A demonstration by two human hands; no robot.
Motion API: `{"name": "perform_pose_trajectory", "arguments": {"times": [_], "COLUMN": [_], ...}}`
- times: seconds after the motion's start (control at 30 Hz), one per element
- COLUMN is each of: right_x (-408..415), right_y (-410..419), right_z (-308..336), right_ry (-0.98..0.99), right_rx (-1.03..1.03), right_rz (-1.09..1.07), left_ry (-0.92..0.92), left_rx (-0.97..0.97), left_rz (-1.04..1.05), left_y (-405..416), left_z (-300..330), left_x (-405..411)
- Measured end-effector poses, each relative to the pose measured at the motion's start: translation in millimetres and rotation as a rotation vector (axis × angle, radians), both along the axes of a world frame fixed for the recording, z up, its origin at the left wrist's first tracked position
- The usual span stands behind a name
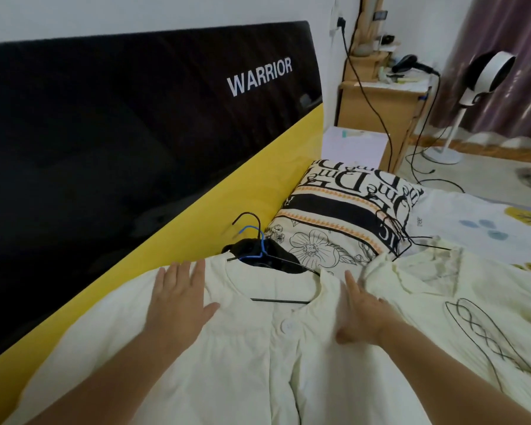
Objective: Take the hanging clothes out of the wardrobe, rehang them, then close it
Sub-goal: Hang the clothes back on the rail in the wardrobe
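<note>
A cream button-front shirt point(242, 357) lies spread across the bed against the black-and-yellow headboard point(135, 142), a thin black hanger point(281, 300) threaded through its neckline, as a person's two hands smooth it flat. The left hand point(178, 297) rests on the shirt's shoulder with fingers straight and spread wide; the right hand point(360, 308), slightly blurred, lies palm-down on the opposite shoulder, fingers extended and gripping nothing. Just beside it to the right lies a second cream garment point(436, 289), rumpled, with another black wire hanger point(402, 234) resting partly on the patterned pillow point(344, 207). A dark garment point(258, 250) carrying a blue hanger point(255, 240) and a black one sits between shirt and pillow. The cloth looks light, soft and limp — likely to slide off a wire frame — so the hook or the hanger's shoulders seem the surest hold. The wardrobe is out of view; no container shows its contents.
</note>
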State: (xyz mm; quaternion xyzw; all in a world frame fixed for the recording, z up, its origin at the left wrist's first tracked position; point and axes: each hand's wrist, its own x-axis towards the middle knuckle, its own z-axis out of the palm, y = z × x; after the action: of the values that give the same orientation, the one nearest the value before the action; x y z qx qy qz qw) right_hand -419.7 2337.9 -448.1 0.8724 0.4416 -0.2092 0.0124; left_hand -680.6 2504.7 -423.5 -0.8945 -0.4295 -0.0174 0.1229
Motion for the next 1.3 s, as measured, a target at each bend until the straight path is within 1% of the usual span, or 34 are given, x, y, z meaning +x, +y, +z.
{"name": "perform_pose_trajectory", "arguments": {"times": [0.1,0.17,0.2,0.27,0.33,0.43,0.53,0.63,0.8,0.93,1.13,1.3], "right_x": [2.2,-0.5,-2.9,-8.4,-15.1,-24.8,-37.2,-53.2,-84.2,-110.3,-144.3,-172.7], "right_y": [-2.8,-8.2,-12.6,-23.2,-36.3,-56.2,-75.2,-100.0,-145.0,-187.0,-245.9,-291.3], "right_z": [-3.5,-3.7,-3.6,-1.0,8.9,32.1,60.5,96.6,157.9,210.5,280.0,321.2], "right_ry": [-0.004,-0.008,-0.009,-0.017,-0.05,-0.089,-0.073,-0.09,-0.075,-0.136,-0.165,-0.227], "right_rx": [0.031,0.071,0.099,0.168,0.237,0.333,0.429,0.448,0.526,0.486,0.55,0.582], "right_rz": [-0.023,-0.051,-0.066,-0.085,-0.092,-0.076,-0.062,-0.052,-0.094,-0.114,-0.116,-0.096], "left_ry": [0.046,0.127,0.14,0.134,0.065,0.058,0.027,-0.004,-0.068,-0.121,-0.188,-0.245], "left_rx": [-0.011,-0.074,-0.064,-0.117,-0.169,-0.187,-0.215,-0.253,-0.245,-0.283,-0.276,-0.225], "left_rz": [-0.022,0.05,0.056,0.051,0.043,0.047,0.039,0.041,0.001,-0.029,-0.052,-0.046], "left_y": [2.4,-2.2,-1.7,-5.0,-12.0,-24.4,-41.4,-62.3,-108.5,-146.3,-202.8,-252.3], "left_z": [8.8,24.6,27.9,37.7,49.8,70.6,95.9,128.4,189.5,234.8,299.3,336.8], "left_x": [3.7,7.3,8.6,10.3,7.2,-1.4,-15.4,-31.9,-61.2,-85.6,-116.5,-145.1]}}
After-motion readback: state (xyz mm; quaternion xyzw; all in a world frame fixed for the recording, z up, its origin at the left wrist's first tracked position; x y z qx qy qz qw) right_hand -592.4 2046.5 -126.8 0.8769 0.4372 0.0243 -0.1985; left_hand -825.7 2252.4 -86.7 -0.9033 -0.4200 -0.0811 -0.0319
